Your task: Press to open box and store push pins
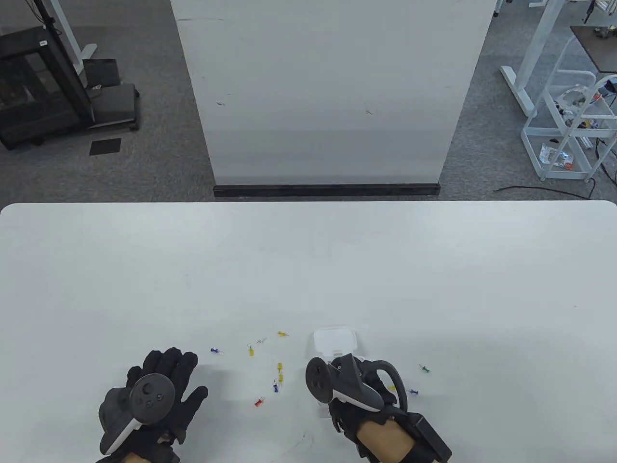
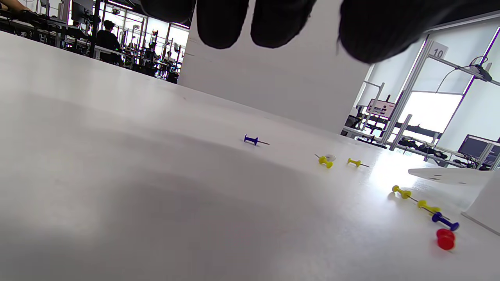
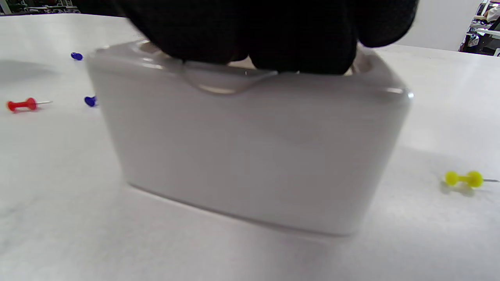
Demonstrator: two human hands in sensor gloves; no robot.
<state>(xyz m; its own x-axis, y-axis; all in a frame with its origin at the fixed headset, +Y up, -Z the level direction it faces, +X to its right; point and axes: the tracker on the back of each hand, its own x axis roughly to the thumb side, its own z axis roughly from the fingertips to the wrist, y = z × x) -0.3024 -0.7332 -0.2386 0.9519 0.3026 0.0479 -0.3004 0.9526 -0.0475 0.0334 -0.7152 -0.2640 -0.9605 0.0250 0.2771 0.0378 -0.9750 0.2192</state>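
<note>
Right hand point(image 1: 359, 386) sits on top of the white box point(image 3: 250, 148), fingers point(image 3: 273, 43) pressing its top edge at the front lip. Whether they curl around anything, can't tell. Lid point(image 1: 335, 341) looks popped up behind the hand. Left hand point(image 1: 154, 400) is flat on the tabletop point(image 1: 308, 270), fingers spread, holding nothing.

Box is near the front edge, right of centre, with push pins point(image 1: 279, 374) scattered on both sides. Long axis runs left-right, opening up, lid hinged on the far side.

My read: press straight down at the latch, not sideways, or the light box will skid into the pins. Bracing it with the left hand would help.
</note>
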